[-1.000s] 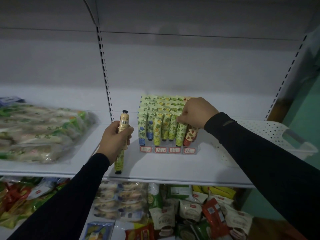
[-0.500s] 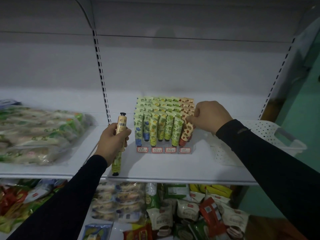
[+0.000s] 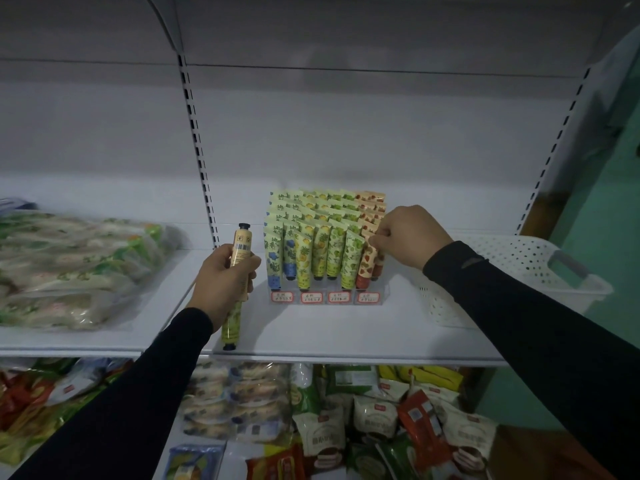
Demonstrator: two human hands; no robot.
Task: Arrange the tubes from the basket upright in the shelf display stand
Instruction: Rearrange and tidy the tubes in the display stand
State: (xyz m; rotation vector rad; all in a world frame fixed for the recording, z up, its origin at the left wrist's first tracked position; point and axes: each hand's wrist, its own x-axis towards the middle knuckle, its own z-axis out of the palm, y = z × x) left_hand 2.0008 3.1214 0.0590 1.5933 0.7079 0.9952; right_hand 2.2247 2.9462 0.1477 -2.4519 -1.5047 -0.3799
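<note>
Left grip (image 3: 224,278) clamped on two tubes (image 3: 239,258); right grip (image 3: 408,235) pinching red tube (image 3: 366,268) at stand's (image 3: 325,296) three o'clock.

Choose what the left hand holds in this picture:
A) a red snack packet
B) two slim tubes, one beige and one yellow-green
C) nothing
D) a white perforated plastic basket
B: the left hand grips two slim tubes, the beige one pointing up and the yellow-green one pointing down.
</note>
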